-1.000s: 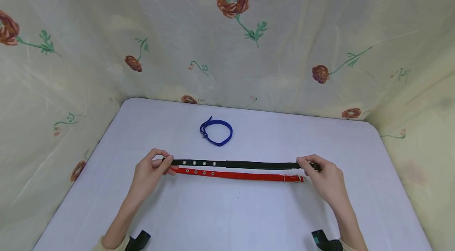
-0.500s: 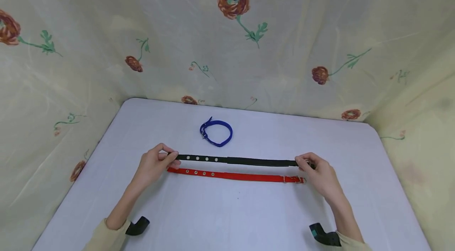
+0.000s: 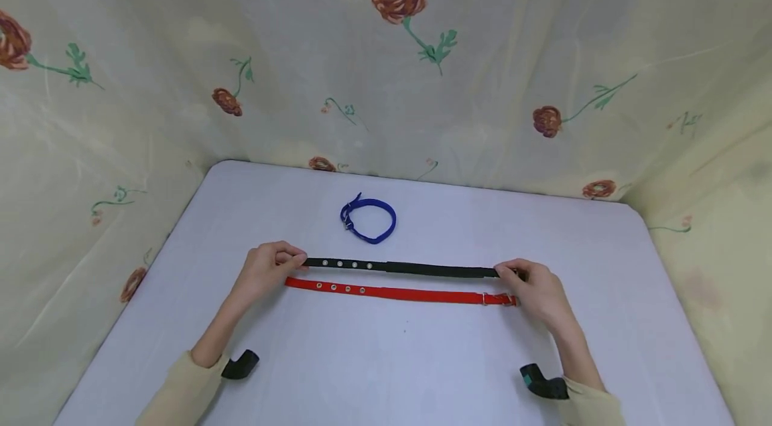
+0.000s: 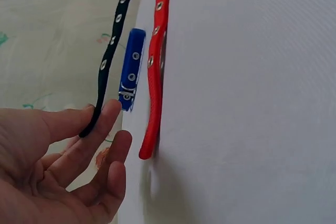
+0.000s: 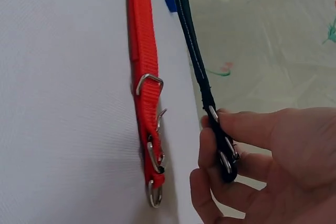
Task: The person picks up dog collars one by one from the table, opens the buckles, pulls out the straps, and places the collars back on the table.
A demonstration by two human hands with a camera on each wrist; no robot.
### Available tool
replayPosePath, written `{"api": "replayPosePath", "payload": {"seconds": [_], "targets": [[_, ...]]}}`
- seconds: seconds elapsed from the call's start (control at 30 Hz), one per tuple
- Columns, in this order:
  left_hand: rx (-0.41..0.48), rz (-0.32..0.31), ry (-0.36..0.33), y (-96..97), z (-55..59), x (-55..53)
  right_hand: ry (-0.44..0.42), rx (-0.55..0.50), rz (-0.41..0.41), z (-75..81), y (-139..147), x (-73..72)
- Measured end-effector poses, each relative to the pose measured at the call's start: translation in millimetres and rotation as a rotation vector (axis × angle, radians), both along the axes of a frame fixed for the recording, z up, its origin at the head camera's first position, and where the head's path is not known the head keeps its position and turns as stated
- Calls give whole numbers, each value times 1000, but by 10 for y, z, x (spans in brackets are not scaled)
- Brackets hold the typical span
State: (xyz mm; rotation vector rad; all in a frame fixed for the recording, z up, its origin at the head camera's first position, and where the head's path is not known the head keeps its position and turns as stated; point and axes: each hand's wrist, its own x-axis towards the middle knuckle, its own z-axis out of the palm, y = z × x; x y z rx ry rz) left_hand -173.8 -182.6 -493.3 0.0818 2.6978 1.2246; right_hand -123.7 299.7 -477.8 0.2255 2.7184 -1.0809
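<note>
A black collar [image 3: 434,270] with metal eyelets is stretched straight between my two hands. My left hand [image 3: 268,268] pinches its eyelet end between thumb and fingers, as the left wrist view also shows with the collar's tip [image 4: 90,127] sticking out. At the other end my right hand [image 3: 537,289] grips the collar close to its metal buckle and rings [image 5: 226,158]. Just nearer to me, a red collar [image 3: 416,295] lies straight on the table, running almost parallel, its buckle [image 5: 156,156] to the right and its eyelets to the left.
Farther back on the white table [image 3: 398,366] a blue collar [image 3: 392,222] is fastened into a loop. Behind the table and at both sides hangs a flowered curtain [image 3: 476,131]. A black device [image 3: 241,366] is worn on each wrist.
The black collar has moved away from the red one, toward the back of the table, with both hands keeping hold of its ends. The red and blue collars stay in place.
</note>
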Motion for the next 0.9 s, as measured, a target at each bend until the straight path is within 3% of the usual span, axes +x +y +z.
{"api": "replayPosePath", "payload": {"seconds": [0.23,0.6,0.9], "targets": [[-89,40,16,30,-15,8,1,69,-8,-107,-26,-39],[-154,45,-7,84,-60,3,30,190,-17,-200,-68,-40],[-189,49,-9,109,-82,-12,42,202,-27,-214,-74,-7]]}}
